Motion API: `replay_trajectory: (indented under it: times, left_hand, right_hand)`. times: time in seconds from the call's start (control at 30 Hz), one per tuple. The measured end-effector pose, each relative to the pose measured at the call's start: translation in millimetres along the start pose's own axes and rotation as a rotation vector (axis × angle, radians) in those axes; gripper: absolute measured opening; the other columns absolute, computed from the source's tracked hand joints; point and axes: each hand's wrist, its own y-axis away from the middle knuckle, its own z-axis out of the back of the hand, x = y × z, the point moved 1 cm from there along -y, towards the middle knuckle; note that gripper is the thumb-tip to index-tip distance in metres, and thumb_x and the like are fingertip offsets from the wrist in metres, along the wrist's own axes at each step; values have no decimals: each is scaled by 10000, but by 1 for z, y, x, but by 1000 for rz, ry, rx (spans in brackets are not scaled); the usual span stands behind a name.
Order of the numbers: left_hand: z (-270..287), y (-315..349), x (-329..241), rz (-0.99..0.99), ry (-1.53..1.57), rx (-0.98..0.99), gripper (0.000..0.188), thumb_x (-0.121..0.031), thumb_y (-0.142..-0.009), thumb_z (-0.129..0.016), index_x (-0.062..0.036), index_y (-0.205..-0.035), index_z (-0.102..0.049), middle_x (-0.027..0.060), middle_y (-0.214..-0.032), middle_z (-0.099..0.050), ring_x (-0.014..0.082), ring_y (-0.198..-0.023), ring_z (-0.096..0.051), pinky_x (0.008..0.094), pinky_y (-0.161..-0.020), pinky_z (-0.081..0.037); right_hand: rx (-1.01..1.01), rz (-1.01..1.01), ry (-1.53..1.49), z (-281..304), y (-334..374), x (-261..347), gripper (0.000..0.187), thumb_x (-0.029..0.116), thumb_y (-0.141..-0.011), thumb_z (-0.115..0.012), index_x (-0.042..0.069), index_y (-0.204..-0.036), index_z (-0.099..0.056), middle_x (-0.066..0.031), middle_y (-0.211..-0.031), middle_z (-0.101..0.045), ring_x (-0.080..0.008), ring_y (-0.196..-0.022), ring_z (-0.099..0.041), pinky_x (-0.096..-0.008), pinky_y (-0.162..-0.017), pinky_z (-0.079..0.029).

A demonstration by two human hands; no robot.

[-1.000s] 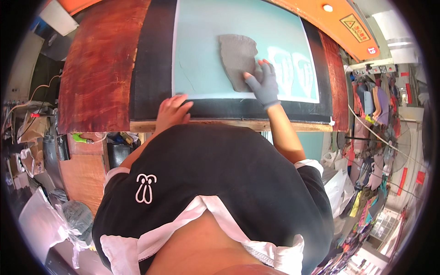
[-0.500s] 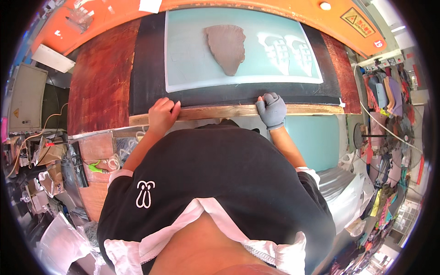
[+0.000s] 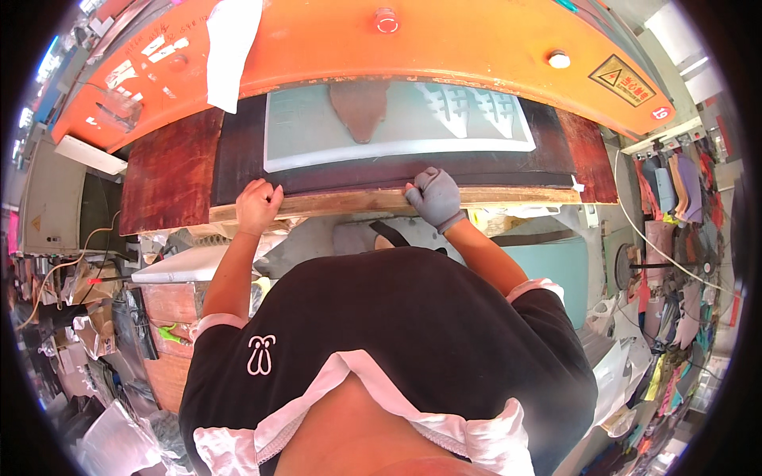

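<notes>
My left hand (image 3: 257, 208) is bare, its fingers curled over the front wooden edge of a wide board (image 3: 341, 201). On the same edge, farther right, my right hand (image 3: 436, 198) closes in a grey glove that leaves some fingertips bare. A black pad (image 3: 238, 155) covers the middle of the board, with dark red panels (image 3: 171, 174) at its sides. On the pad lies a pale translucent sheet (image 3: 317, 131) bearing a brown pointed piece (image 3: 361, 115) and two white cut-out shapes (image 3: 446, 111). The sheet's far part is hidden beneath an orange machine beam (image 3: 317, 44).
The beam carries a red button (image 3: 386, 21), a white knob (image 3: 559, 59), a warning label (image 3: 625, 79) and a hanging white paper (image 3: 234, 51). Hanging coloured pieces (image 3: 675, 182) and a fan (image 3: 627, 266) stand at right. Boxes (image 3: 171, 305) and clutter fill the left.
Less of the sheet and brown piece shows; they now run under the orange beam. More of the beam has come into view. Both hands stay on the wooden edge, and my body leans back.
</notes>
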Motion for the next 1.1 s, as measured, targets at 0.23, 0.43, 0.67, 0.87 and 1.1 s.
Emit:
replay_trajectory:
  times: [0.23, 0.43, 0.67, 0.87, 1.1]
  left_hand:
    - [7, 6, 0, 5, -76, 66, 320, -192, -768, -638, -49, -553, -449, 82, -608, -480, 287, -629, -516, 404, -551, -425]
    - [-5, -42, -34, -221, 50, -35, 142, -176, -737, -654, -66, -764, -568, 82, -812, -559, 291, -784, -544, 422, -695, -432]
    - [-46, -79, -58, -199, -42, 362, 562, -305, -813, -598, -68, -1300, -449, 87, -1416, -362, 265, -1331, -280, 499, -1086, -174]
    - [-46, -83, -51, -244, 64, 277, 586, -238, -753, -650, -65, -1283, -469, 86, -1395, -392, 276, -1312, -314, 520, -1057, -215]
    - [-48, -85, -49, -231, 98, 275, 612, -224, -726, -675, -75, -1283, -472, 72, -1403, -391, 271, -1313, -323, 520, -1054, -224]
  right_hand:
    - [-53, 37, -41, -1, 7, 9, 217, 222, -699, -647, 65, -586, -548, -123, -666, -546, -332, -640, -535, -443, -587, -445]
    - [59, 22, -30, 11, -19, 14, 227, 222, -700, -672, 69, -606, -532, -107, -671, -541, -325, -639, -526, -435, -589, -435]
    - [-233, 222, 110, -7, -111, 32, 580, 380, -679, -736, 36, -1097, -528, -186, -1060, -557, -362, -972, -540, -449, -797, -442]
    - [-197, 68, 115, -36, -140, 29, 772, 429, -572, -799, -3, -1146, -517, -236, -1092, -546, -370, -991, -544, -433, -832, -451]
    - [-193, 40, 21, -38, -142, 17, 774, 408, -553, -818, 8, -1150, -530, -206, -1100, -556, -356, -982, -551, -410, -844, -460]
